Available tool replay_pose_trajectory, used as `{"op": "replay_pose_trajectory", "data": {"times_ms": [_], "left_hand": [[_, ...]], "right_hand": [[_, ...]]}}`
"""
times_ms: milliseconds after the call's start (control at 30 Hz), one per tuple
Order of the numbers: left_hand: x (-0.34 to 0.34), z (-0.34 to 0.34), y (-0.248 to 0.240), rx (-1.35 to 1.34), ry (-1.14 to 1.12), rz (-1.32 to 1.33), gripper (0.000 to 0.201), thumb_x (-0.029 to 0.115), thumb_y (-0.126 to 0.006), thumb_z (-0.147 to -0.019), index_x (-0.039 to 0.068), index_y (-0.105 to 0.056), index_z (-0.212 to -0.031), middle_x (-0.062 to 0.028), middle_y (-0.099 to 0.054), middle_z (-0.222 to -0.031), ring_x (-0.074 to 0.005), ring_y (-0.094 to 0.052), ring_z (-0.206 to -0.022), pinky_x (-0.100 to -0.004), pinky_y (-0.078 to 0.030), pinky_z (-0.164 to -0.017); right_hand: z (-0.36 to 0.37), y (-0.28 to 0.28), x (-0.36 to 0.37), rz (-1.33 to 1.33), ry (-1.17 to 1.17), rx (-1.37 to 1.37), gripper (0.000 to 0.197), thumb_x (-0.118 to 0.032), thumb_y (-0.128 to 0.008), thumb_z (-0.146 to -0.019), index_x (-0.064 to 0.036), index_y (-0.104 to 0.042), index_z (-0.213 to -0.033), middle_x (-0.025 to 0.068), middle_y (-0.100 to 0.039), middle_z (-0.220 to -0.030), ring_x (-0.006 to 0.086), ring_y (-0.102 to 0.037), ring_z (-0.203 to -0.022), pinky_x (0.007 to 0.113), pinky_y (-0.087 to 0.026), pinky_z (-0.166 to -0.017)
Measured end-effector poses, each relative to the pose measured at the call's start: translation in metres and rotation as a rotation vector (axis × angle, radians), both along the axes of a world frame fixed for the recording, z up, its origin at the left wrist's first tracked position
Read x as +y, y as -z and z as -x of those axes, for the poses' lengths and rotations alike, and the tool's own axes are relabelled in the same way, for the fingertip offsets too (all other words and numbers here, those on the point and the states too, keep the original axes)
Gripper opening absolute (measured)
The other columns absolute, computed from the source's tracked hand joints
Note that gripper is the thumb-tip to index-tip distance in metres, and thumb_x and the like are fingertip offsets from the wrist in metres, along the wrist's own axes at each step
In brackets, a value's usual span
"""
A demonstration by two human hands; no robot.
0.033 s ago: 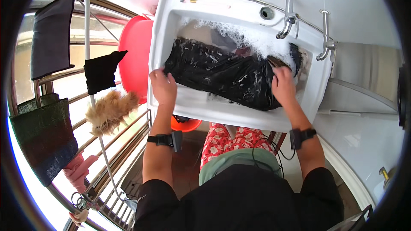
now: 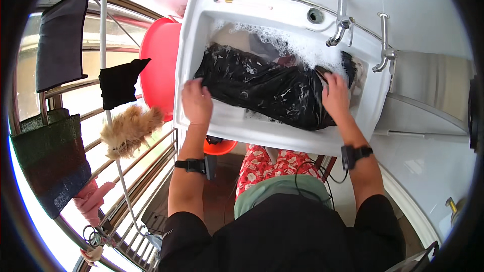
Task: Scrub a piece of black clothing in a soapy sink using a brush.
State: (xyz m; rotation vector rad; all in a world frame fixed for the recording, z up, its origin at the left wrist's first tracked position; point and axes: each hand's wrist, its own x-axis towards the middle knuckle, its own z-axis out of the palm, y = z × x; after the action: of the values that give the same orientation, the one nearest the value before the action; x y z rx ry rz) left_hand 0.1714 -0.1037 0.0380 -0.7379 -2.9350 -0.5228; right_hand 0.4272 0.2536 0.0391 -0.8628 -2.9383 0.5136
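Observation:
A wet black garment (image 2: 262, 88), its kind unclear, lies spread across the white sink (image 2: 227, 123), shiny and streaked with suds. My left hand (image 2: 197, 103) is at the garment's left edge, fingers slightly blurred, thumb apart from them; I see nothing between them. At the right end, my right hand (image 2: 336, 98) has its fingers bent onto a bunched fold of the garment. A small brownish patch shows by those fingertips, too hidden to name. Soapy water with white foam (image 2: 302, 45) lies behind the garment, with grey and dark red cloth partly under it.
Two metal taps (image 2: 340, 17) reach over the sink's back right. A red basin (image 2: 161, 65) stands against its left side, and an orange bucket (image 2: 220, 147) sits below. Dark cloths (image 2: 61, 45) and a fluffy tan duster (image 2: 132, 130) hang by the railing at left.
My left hand has shifted slightly right along the garment's left edge, its fingers loosening. My right hand has moved a little up and right on the fold. The garment lies nearly the same.

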Motion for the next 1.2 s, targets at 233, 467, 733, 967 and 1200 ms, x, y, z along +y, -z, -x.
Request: {"op": "replay_pose_trajectory", "data": {"times_ms": [233, 467, 733, 967, 1200], "left_hand": [[-0.008, -0.049, 0.016, -0.295, 0.447, 0.15, 0.047, 0.037, -0.071, -0.093, 0.01, -0.068, -0.131, -0.0159, -0.053, -0.15, -0.0364, -0.052, -0.135, -0.0484, -0.042, -0.113], [-0.042, -0.061, 0.006, -0.377, 0.396, 0.152, 0.052, 0.039, -0.065, -0.094, 0.01, -0.064, -0.137, -0.0105, -0.052, -0.153, -0.0322, -0.045, -0.144, -0.0491, -0.036, -0.118], [-0.036, -0.057, 0.0, -0.401, 0.421, 0.207, 0.055, 0.038, -0.061, -0.092, 0.009, -0.062, -0.139, -0.0096, -0.055, -0.147, -0.0295, -0.047, -0.141, -0.0501, -0.034, -0.119], [-0.029, -0.055, -0.003, -0.331, 0.4, 0.243, 0.058, 0.037, -0.061, -0.087, 0.014, -0.061, -0.141, -0.012, -0.053, -0.148, -0.0316, -0.044, -0.144, -0.053, -0.028, -0.122], [-0.04, -0.055, -0.001, -0.365, 0.456, 0.295, 0.053, 0.039, -0.057, -0.087, 0.025, -0.067, -0.137, -0.0125, -0.047, -0.157, -0.0356, -0.036, -0.15, -0.0581, -0.023, -0.125]], "right_hand": [[0.006, 0.044, 0.05, 0.038, 0.064, -0.475, 0.075, -0.029, -0.073, -0.089, -0.0125, -0.04, -0.154, 0.0208, -0.053, -0.14, 0.0398, -0.049, -0.134, 0.053, -0.043, -0.11], [0.026, 0.014, 0.025, -0.053, 0.113, -0.317, 0.07, -0.027, -0.075, -0.083, 0.0039, -0.05, -0.14, 0.0276, -0.055, -0.129, 0.0465, -0.055, -0.118, 0.053, -0.046, -0.104], [0.187, 0.038, -0.075, 0.371, -0.257, -0.077, 0.069, -0.031, -0.079, -0.081, 0.0012, -0.049, -0.134, 0.0257, -0.057, -0.132, 0.042, -0.058, -0.124, 0.049, -0.048, -0.105], [0.213, 0.09, -0.063, 0.225, -0.032, -0.161, 0.075, -0.036, -0.079, -0.079, 0.0035, -0.048, -0.135, 0.0291, -0.06, -0.125, 0.0442, -0.061, -0.116, 0.051, -0.052, -0.098], [0.187, 0.033, -0.17, 0.401, -0.447, 0.003, 0.074, -0.046, -0.077, -0.084, 0.0003, -0.049, -0.136, 0.026, -0.058, -0.117, 0.0447, -0.059, -0.112, 0.051, -0.05, -0.097]]}}
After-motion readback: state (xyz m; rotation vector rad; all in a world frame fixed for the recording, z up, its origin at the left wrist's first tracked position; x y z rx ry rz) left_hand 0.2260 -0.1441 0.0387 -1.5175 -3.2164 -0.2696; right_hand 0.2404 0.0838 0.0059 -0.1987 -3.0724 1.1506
